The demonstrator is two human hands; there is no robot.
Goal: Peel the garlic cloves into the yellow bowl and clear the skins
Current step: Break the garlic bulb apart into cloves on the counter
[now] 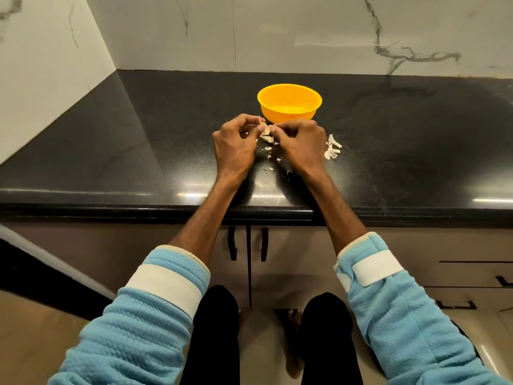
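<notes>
Garlic clove (265,131) sat pinched between both hands, just in front of the yellow bowl (288,113) and a little above the black countertop (138,151). From the head view, the left hand (234,145) had its fingers curled in tight, with the thumb and fingertips clamped on the clove's left side. The right hand (301,143) was curled the same way, its fingertips nipping the clove from the right, so the two hands nearly met over it. Honestly couldn't tell how much skin was on the clove, it was mostly hidden by fingers.

Loose skins (270,155) lay scattered on the counter under and between the wrists. A bigger whitish pile (332,150) sat just to the right of the right hand, and whether that was skins or whole cloves wasn't clear. The bowl stood upright behind the hands, its inside too washed out to read. Both arms wore light blue sleeves (155,315) with white bands, and cabinet doors (232,243) showed below the counter edge.
</notes>
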